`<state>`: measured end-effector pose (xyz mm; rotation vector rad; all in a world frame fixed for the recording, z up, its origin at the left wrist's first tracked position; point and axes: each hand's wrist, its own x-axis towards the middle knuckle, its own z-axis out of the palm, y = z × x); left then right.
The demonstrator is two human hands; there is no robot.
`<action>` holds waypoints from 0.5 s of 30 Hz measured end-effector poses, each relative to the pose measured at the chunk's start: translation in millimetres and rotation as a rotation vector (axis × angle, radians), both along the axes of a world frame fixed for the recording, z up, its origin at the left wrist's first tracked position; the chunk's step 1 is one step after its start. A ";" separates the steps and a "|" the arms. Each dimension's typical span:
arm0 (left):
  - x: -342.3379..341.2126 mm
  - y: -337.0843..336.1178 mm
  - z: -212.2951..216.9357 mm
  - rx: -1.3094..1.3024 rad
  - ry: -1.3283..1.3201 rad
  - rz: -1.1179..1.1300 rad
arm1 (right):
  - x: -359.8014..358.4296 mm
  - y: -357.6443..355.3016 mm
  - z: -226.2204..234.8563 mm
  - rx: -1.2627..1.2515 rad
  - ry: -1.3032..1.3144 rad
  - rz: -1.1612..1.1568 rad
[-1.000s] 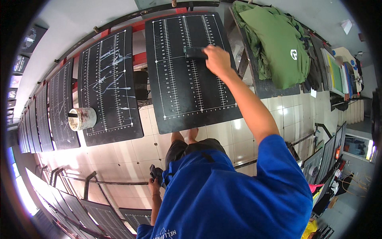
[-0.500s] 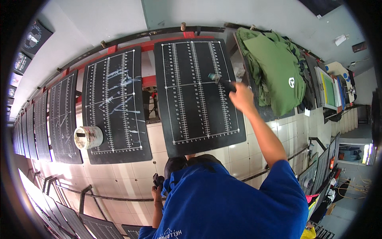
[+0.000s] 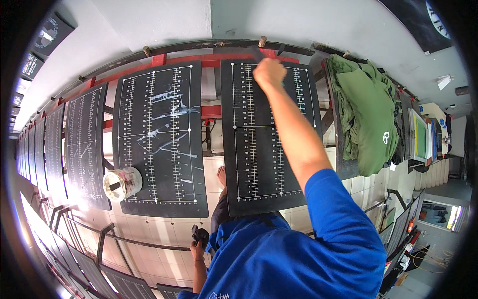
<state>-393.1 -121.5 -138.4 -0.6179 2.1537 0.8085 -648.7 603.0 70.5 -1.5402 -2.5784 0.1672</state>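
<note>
Black, flat and rectangular, the board with white ruled scales lies before the person, borne by a red metal frame, probably so that one can reach it from the near side. The bare right hand is over its far part; the grip is closed around a dark, blurred handle, and the stretched arm seems needed for this reach. Whether the tool touches the board, I cannot tell. The left hand is low beside the body, its fingers bent around a small black object, perhaps to keep it apart from the board. On the neighbouring black board with whitish streaks, a stained, whitish round tub stands near the corner, maybe leaving the middle free.
</note>
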 end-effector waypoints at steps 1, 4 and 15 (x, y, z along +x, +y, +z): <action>2.8 -0.6 -2.9 0.021 0.008 0.021 | -14.9 -23.7 -1.4 0.037 0.027 0.127; 6.4 -4.8 -11.9 0.079 0.041 0.071 | -29.0 -65.1 -12.8 0.131 0.100 0.410; -12.4 59.9 37.3 0.323 0.144 0.001 | 269.4 -231.4 -1.5 -0.045 0.140 0.928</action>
